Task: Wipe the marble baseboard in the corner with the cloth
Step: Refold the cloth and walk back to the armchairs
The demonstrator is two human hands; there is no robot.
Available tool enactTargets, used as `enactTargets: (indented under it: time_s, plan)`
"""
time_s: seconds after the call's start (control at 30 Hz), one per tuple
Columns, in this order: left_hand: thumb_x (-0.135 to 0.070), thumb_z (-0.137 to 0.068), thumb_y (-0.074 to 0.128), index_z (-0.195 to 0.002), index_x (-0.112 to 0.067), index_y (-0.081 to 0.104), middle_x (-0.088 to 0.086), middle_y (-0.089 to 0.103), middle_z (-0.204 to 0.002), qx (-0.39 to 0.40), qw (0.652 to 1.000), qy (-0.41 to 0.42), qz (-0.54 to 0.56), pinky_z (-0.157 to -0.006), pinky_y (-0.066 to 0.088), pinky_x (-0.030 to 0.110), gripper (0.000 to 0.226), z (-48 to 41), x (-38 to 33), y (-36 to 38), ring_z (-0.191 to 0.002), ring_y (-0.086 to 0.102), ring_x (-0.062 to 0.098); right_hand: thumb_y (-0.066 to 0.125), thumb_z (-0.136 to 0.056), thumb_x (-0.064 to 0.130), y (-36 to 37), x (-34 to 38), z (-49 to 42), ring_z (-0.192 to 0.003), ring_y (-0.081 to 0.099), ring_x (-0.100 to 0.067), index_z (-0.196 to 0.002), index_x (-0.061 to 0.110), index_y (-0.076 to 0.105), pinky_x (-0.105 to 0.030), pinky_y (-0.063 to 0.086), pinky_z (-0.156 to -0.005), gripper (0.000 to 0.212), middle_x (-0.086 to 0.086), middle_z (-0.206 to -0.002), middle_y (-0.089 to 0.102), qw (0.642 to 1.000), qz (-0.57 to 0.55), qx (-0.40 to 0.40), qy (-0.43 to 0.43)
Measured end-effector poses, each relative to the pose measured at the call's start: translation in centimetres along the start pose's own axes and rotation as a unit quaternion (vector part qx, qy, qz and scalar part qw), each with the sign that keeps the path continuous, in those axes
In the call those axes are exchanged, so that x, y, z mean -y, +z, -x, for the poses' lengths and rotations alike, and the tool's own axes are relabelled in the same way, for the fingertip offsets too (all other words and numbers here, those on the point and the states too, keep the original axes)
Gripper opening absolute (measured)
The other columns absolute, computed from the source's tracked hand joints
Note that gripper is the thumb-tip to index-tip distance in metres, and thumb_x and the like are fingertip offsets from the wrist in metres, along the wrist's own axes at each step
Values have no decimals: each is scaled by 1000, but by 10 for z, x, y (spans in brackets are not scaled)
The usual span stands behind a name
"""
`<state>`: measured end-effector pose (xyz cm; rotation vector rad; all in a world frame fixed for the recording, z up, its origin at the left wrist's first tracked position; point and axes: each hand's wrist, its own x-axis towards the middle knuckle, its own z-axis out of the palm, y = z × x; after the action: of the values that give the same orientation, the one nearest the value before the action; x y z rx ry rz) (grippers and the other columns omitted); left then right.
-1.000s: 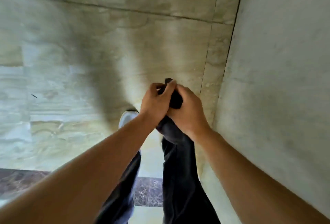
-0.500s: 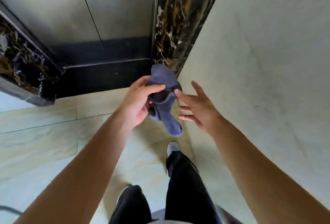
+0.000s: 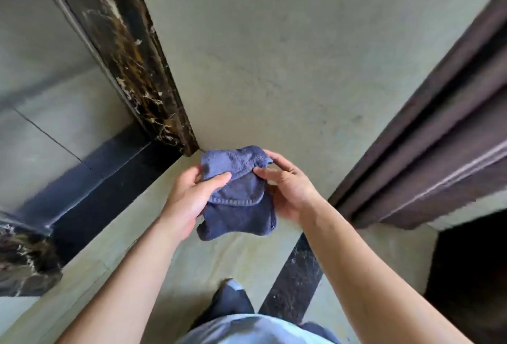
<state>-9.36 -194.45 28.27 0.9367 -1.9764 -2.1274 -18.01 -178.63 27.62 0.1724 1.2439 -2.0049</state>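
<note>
Head view: only camera I have.
Cloth (image 3: pixel 237 192): blue, folded over, held in the air at centre, above the floor.
Left hand (image 3: pixel 189 198): at 9 o'clock of cloth, thumb pinching the top fold.
Right hand (image 3: pixel 288 187): at 3 o'clock, fingers gripping the edge; I judge it is squaring a wiping pad.
Marble baseboard (image 3: pixel 115 170): dark strip at 10 o'clock, untouched.
</note>
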Motion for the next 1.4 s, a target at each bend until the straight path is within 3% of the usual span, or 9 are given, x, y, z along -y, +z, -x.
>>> enactTargets:
  time_s: [0.17,0.3,0.4,0.57,0.7,0.83,1.0,1.17,1.4]
  plan:
    - [-14,-86,72,-84,-16,67,-4,74,-76,124,989,30,-70,-64,54,25,6,116,45,162,-64,71,4,63,-90,5,-154,-22,164,-104,68,-31,-130,22,60,-45,55,-90,43,-11,-121,70,996,-50,-57,-49]
    - [-10,-88,68,-107,-7,69,15,76,-101,291,951,-93,-44,-72,59,34,20,234,111,291,-77,74,22,59,-88,-6,-280,-64,345,-115,60,-37,-139,28,52,-45,54,-89,61,-19,-136,60,972,-126,-158,-120]
    - [-4,-87,65,-123,-5,62,17,71,-120,423,891,-147,-71,-78,57,35,35,311,151,357,-94,70,27,55,-85,-15,-349,-86,450,-102,67,-30,-138,20,52,-36,59,-78,64,-18,-125,65,914,-208,-295,-185]
    - [0,-92,59,-125,-12,60,17,71,-115,512,833,-138,-160,-65,59,30,35,417,198,457,-86,69,28,52,-81,-22,-434,-124,574,-85,73,-19,-116,18,64,-34,58,-83,55,-10,-101,72,820,-290,-415,-268]
    - [-15,-100,54,-114,-23,62,4,73,-100,612,742,-85,-262,-59,55,30,18,485,231,544,-84,67,23,54,-79,-24,-493,-151,658,-85,71,-21,-121,11,63,-33,60,-81,55,-13,-103,71,731,-343,-506,-304]
    - [-19,-96,60,-117,-20,64,-4,76,-100,664,695,-111,-254,-55,56,26,22,549,255,639,-80,72,12,57,-78,-23,-552,-150,731,-96,69,-26,-129,8,60,-34,59,-83,60,-17,-114,68,676,-346,-571,-312]
    - [-12,-85,73,-120,-18,65,9,76,-113,721,624,-154,-260,-67,59,32,37,639,292,769,-92,74,24,55,-78,-26,-639,-128,836,-82,71,-20,-131,10,55,-30,61,-73,63,-12,-99,69,618,-326,-646,-309]
    - [-7,-82,75,-121,-14,67,13,75,-116,741,582,-166,-290,-82,58,41,41,714,320,874,-101,72,31,60,-76,-25,-719,-117,922,-100,66,-30,-146,13,38,-32,60,-76,83,-20,-120,59,559,-354,-688,-296]
    - [6,-79,72,-121,-10,68,13,73,-119,759,537,-157,-332,-87,57,38,45,814,370,999,-108,70,30,55,-80,-25,-824,-131,1015,-68,74,-17,-128,1,53,-25,60,-59,55,-17,-92,71,567,-459,-628,-272]
